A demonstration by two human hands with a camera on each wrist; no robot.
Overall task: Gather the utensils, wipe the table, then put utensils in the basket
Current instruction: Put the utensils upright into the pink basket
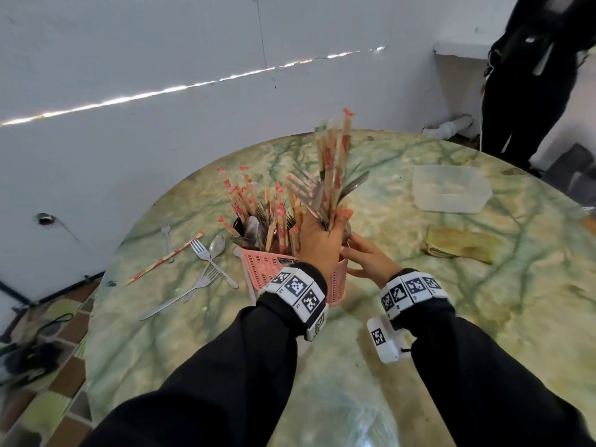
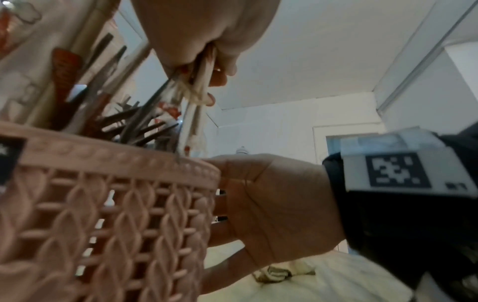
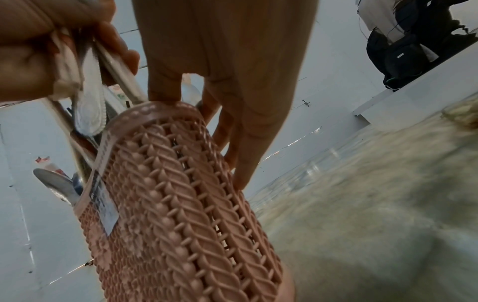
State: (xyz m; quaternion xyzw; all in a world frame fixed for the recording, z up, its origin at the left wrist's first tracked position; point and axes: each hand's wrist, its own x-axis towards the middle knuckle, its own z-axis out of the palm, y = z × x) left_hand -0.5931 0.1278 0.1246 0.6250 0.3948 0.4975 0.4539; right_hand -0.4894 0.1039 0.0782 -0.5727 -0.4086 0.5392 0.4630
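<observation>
A pink woven basket (image 1: 264,269) stands near the middle of the marbled green table (image 1: 451,333), packed with wrapped chopsticks and metal cutlery. My left hand (image 1: 322,240) grips a bundle of chopsticks and forks (image 1: 332,175) upright over the basket's right end, their lower ends at the rim. My right hand (image 1: 367,256) rests against the basket's right side, fingers straight along the wall (image 3: 240,155) and thumb on the rim. In the left wrist view the left hand (image 2: 201,36) clutches the bundle above the basket (image 2: 103,204), with the right hand (image 2: 271,204) beside it.
Loose on the table left of the basket lie forks (image 1: 201,250), a spoon (image 1: 216,245) and a wrapped chopstick (image 1: 164,258). A yellow-green cloth (image 1: 458,245) and a clear plastic container (image 1: 451,188) sit at the right. A person in black (image 1: 532,75) stands behind the table.
</observation>
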